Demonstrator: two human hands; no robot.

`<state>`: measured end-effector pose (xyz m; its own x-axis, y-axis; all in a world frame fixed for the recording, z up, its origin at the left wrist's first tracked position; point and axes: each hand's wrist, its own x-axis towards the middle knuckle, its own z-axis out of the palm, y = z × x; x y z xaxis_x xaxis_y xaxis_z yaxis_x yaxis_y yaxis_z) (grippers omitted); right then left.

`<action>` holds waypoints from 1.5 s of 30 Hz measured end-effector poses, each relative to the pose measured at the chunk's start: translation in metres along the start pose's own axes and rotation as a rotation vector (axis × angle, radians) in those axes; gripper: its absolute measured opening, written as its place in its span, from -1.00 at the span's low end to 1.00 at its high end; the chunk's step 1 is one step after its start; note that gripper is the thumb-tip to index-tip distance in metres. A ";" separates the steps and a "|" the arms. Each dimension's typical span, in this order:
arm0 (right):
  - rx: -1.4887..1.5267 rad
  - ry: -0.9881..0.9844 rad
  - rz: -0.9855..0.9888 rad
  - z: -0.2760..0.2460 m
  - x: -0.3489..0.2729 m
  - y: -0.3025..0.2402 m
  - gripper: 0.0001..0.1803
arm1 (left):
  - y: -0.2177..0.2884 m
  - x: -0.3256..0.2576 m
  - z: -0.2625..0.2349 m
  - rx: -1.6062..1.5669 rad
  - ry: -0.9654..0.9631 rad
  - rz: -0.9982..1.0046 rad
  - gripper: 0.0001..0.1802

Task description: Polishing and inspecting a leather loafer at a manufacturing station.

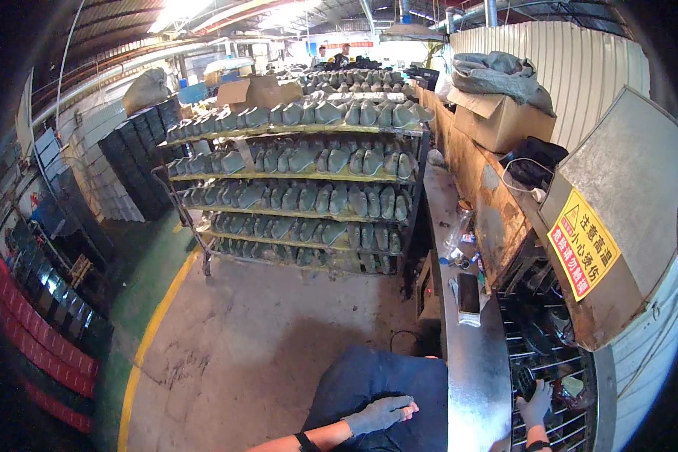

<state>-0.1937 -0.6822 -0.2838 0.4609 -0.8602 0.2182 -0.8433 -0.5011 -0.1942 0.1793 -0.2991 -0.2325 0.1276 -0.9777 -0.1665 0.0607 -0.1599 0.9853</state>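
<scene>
My left hand (383,415), in a grey glove with bare fingertips, lies flat over the dark blue cloth (369,388) on my lap. It holds nothing, and its fingers are stretched out. At the lower right, my gloved right hand (535,405) is over a rack of metal bars (569,435). Its thumb and fingers are around the near end of a black shoe (525,378), which is partly hidden by the hand. Farther along the bars lie other dark shoes (531,324). A shiny dark reddish piece (572,388) sits right of the hand.
A metal ledge (474,369) runs beside the rack, with a phone (468,292) on it. Above the rack hangs a raised metal cover (625,203) bearing a warning sign (584,243). Ahead stands a wheeled shelf cart (294,177) with several rows of grey shoe forms.
</scene>
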 end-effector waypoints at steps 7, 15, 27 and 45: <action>0.163 0.015 -0.328 -0.127 -0.009 -0.132 0.00 | 0.009 0.020 0.000 -0.575 0.028 -0.224 -0.38; 0.719 -0.249 -0.078 -0.128 -0.010 -0.129 0.01 | 0.053 0.035 0.033 -0.471 0.339 -0.272 -0.65; 1.381 -0.053 0.990 -0.015 0.075 0.166 -0.28 | 0.006 0.010 0.019 -0.354 0.370 -0.476 -0.65; 1.861 -0.582 0.555 -0.129 -0.123 -0.181 0.05 | 0.091 0.034 0.005 -0.274 0.252 0.145 -0.33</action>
<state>-0.1338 -0.4733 -0.1520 0.6408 -0.6565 -0.3979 0.1793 0.6320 -0.7539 0.1847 -0.3477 -0.1480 0.3909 -0.9182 -0.0643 0.2821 0.0531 0.9579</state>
